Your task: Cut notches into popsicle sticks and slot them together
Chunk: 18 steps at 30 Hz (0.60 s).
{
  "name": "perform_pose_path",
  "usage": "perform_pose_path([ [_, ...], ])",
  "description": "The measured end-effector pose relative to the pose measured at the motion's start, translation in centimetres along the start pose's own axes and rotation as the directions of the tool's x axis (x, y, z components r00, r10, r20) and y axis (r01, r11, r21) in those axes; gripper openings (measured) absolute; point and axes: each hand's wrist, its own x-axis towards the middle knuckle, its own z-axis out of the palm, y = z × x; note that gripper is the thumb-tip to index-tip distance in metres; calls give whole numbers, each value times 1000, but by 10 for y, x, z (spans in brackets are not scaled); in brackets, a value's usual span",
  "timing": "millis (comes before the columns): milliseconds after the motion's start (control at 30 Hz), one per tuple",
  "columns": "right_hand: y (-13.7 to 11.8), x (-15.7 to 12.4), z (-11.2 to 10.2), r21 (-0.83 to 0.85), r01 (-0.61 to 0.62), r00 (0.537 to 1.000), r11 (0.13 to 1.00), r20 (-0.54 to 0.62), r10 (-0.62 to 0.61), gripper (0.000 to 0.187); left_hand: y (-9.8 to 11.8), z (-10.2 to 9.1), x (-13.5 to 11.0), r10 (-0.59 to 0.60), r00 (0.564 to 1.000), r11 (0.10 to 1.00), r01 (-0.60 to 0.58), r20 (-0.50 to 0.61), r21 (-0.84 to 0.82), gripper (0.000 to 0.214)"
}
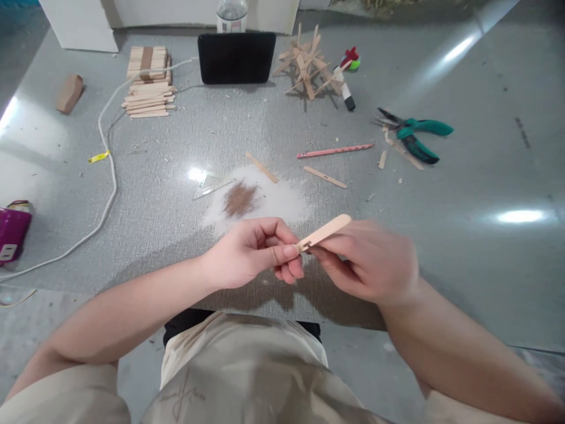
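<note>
A notched wooden craft stick point(325, 230) is held over the near table edge. My left hand point(251, 252) is closed, its thumb and fingers pinching the stick's notched lower end. My right hand point(371, 259), slightly blurred, is closed around the same stick from the right. Just beyond the hands lies a patch of white powder point(282, 200) with a brown heap point(239, 198) in its middle.
Two loose sticks point(262, 167) point(325, 176), a pink pencil point(334, 151) and green pliers point(417, 134) lie further back. A stick stack point(149, 82), a black tablet point(236, 57), a stick structure point(309, 65), a white cable point(108, 159) and a purple box point(11, 234) are around.
</note>
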Motion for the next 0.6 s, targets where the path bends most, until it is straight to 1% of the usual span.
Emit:
perform_pose_path([
  [100, -3, -2, 1, -65, 3, 996, 998, -87, -9, 19, 1, 1, 0, 40, 999, 999, -40, 16, -4, 35],
  [133, -4, -3, 1, -68, -12, 996, 998, -92, 5, 19, 1, 1, 0, 53, 998, 999, -53, 21, -7, 34],
  [167, -5, -3, 0, -61, -35, 997, 998, -77, 30, 19, 1, 1, 0, 62, 998, 998, -62, 25, -6, 34],
  [233, -5, -2, -2, -35, -77, 997, 996, -3, 77, 16, 1, 0, 1, 69, 997, 998, -69, 26, 4, 33],
  [333, -5, 0, -5, -3, -96, 992, 995, 78, 96, 17, 0, 0, 1, 63, 998, 998, -64, 19, 20, 32],
  [600, -4, 2, -7, 35, -109, 989, 993, 106, 105, 17, 0, 1, 1, 33, 999, 998, -33, 6, 54, 36],
])
